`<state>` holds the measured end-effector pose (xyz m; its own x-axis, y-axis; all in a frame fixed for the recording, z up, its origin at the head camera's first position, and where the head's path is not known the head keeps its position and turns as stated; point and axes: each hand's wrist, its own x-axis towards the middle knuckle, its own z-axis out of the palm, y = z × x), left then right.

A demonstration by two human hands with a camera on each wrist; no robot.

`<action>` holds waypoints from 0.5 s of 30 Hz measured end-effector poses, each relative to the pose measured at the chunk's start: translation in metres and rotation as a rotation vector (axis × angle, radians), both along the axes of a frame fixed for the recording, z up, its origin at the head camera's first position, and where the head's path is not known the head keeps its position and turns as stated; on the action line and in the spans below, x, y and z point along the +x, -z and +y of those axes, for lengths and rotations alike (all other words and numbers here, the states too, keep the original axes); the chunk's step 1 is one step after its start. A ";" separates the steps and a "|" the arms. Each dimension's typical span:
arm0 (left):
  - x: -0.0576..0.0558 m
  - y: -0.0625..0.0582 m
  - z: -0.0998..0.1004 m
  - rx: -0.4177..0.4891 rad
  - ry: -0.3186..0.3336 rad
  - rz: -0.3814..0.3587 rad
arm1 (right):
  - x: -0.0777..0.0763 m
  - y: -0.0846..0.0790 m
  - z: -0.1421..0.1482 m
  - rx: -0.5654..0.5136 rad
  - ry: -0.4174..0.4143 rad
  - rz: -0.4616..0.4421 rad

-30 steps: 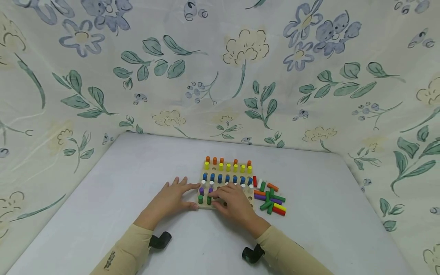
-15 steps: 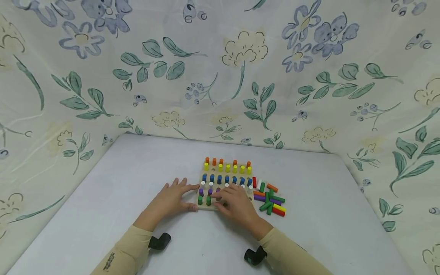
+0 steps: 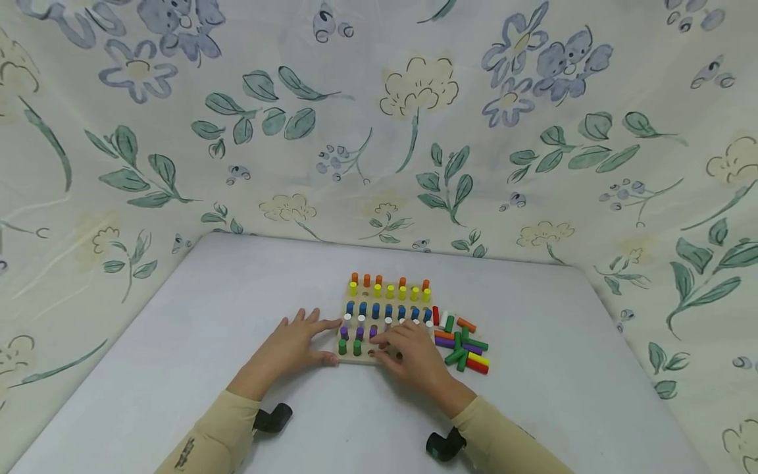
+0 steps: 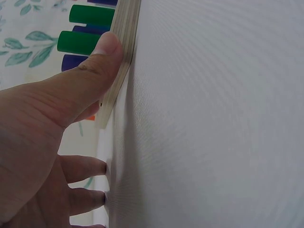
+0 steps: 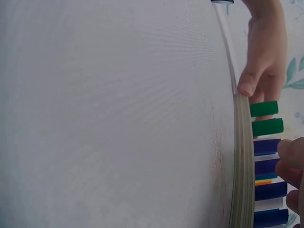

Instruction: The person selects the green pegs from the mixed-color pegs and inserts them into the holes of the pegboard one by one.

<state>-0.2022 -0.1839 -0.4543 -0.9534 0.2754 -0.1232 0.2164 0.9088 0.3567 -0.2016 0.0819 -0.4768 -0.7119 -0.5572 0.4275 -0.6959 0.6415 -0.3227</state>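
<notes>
A wooden pegboard (image 3: 358, 361) with rows of coloured pegs lies at mid-table. My left hand (image 3: 290, 349) is at its left front corner: the thumb (image 4: 107, 45) presses the board's edge, the index finger reaches the left side, and the other fingers are spread on the table. My right hand (image 3: 414, 355) hovers over the front right part, thumb and index finger apart with nothing seen between them. Its fingertips overlap a purple peg (image 5: 266, 147) in the right wrist view. Two green pegs (image 3: 357, 347) stand in the front row, left of it. The right hand hides several holes.
Loose pegs in several colours lie in a pile right of the board, among them a green peg (image 3: 456, 356) and a red peg (image 3: 477, 367). Rows of white, blue, yellow and orange pegs (image 3: 366, 280) stand behind. A floral cloth (image 3: 379, 131) rises behind the white table (image 3: 249, 276).
My right hand has drawn away to the right from the second green peg, which now stands free in the front row. The left hand keeps its place at the board's corner.
</notes>
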 end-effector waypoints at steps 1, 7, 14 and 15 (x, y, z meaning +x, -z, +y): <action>0.000 0.001 0.000 0.000 0.001 0.000 | 0.000 0.001 0.000 -0.001 0.002 0.000; -0.001 0.003 -0.001 -0.003 0.001 0.004 | 0.001 0.001 0.002 0.007 0.015 -0.020; 0.000 0.001 0.000 -0.005 -0.002 -0.001 | 0.001 0.000 0.006 0.011 0.028 -0.023; 0.000 0.001 0.000 -0.006 -0.002 -0.001 | 0.001 0.000 0.006 0.006 0.026 -0.022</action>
<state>-0.2023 -0.1840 -0.4549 -0.9539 0.2726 -0.1258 0.2142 0.9114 0.3513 -0.2002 0.0882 -0.4764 -0.7355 -0.5404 0.4088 -0.6716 0.6615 -0.3339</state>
